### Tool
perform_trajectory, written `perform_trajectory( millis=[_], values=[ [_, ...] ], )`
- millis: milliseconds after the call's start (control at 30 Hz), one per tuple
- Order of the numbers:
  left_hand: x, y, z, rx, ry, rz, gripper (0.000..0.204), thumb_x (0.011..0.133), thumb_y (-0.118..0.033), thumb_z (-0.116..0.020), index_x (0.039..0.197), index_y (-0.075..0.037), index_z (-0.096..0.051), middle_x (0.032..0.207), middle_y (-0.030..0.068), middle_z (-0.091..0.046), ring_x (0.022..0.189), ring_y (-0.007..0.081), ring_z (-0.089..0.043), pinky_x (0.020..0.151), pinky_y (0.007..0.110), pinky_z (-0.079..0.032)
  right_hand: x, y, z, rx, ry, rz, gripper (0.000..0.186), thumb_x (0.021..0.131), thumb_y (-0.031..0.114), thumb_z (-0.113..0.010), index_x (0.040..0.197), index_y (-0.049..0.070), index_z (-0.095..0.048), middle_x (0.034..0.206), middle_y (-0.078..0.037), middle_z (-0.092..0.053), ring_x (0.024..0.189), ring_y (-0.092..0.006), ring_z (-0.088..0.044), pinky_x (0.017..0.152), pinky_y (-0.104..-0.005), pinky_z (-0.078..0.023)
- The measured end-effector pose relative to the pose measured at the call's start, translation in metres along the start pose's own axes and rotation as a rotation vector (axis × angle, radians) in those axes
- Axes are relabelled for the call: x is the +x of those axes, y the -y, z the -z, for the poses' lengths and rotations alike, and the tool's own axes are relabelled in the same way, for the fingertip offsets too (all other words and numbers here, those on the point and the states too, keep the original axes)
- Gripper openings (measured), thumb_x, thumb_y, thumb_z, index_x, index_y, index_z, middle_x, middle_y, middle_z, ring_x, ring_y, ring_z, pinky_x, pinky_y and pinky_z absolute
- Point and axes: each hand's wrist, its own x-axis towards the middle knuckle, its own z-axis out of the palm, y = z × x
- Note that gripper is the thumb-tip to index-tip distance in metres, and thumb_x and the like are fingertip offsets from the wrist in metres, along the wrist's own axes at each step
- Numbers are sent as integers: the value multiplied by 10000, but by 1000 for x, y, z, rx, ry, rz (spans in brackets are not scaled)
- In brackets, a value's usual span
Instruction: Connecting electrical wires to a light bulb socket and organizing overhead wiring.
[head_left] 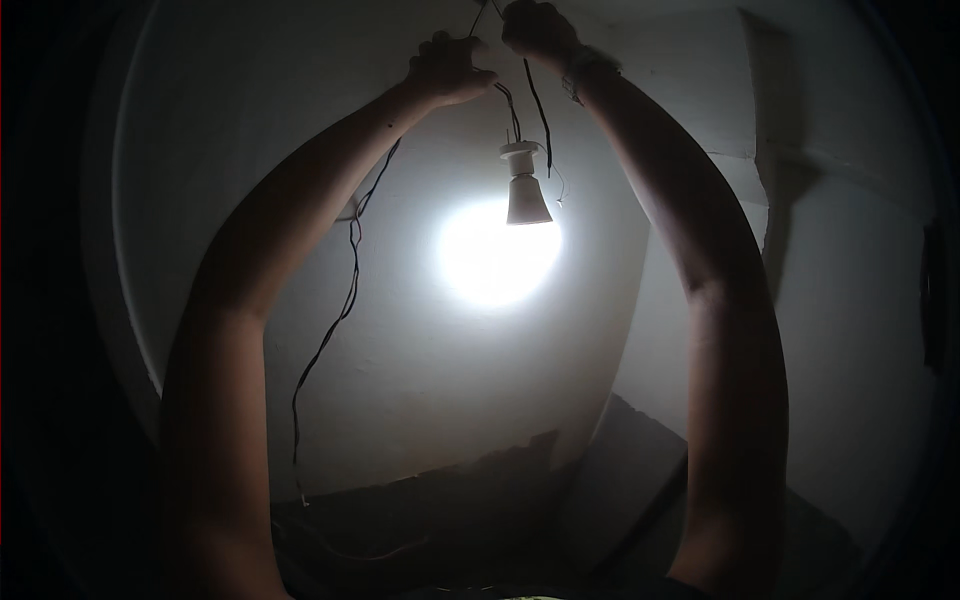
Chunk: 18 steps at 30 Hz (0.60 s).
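Observation:
Both my arms reach up to the top of the view. My left hand (450,70) is closed, its fingers curled around thin dark wires (512,108) that run down to a white lamp holder (519,152). Beside it, to the right, my right hand (540,32) is closed in a fist around a dark wire; its grip is partly cut off by the upper edge. Below the hands hangs the holder with a light bulb (528,203) in it, pointing downward. A black loose wire end (538,110) dangles just right of the holder.
A bright glow (497,255) lies below the bulb, against the pale wall. A long twisted dark cable (352,270) hangs at the left, behind my left forearm, with a light-coloured tip. A wall ledge (770,160) juts out at the upper right. The lower area is dark.

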Motion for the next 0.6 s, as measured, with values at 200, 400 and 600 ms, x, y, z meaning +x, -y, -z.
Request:
perform_trajectory(
  millis=[200,400,600],
  values=[
    [10,7,19,159,-149,-65,188,887,-189,-649,1040,-110,-724,977,85,-726,935,249,-700,887,378,-533,-5,16,45,2,32,-8,201,810,156,-624,915,0,-695,875,-238,-716,897,-393,-706,759,-479,-571],
    [28,38,36,128,-153,-250,141,904,-172,-627,921,-97,-745,963,104,-727,905,271,-705,862,405,-549,-23,66,51,-119,-27,172,269,872,204,-644,1027,-12,-685,943,-167,-729,882,-304,-734,744,-414,-606],
    [18,38,62,23,-94,-137,188,881,-184,-643,1008,-96,-749,966,112,-740,917,265,-715,857,396,-557,-89,111,61,-204,43,262,274,840,235,-667,1032,43,-704,930,-158,-731,907,-297,-734,746,-430,-596]
  ],
)
